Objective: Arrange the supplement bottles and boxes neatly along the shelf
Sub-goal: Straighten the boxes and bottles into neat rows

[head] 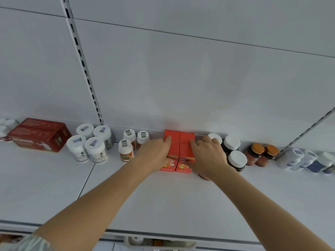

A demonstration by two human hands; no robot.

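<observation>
The small boxes were bright orange-red with a yellow cartoon face on the front. The big boxes were darker red. Tubs were white with patterned labels, two jars had orange lids, and the shelf was plain white.

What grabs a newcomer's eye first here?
The block of four orange-red boxes at mid-shelf against the back wall, with the left hand and right hand pressed against its two sides. Next, the big dark red cartons at far left.
</observation>
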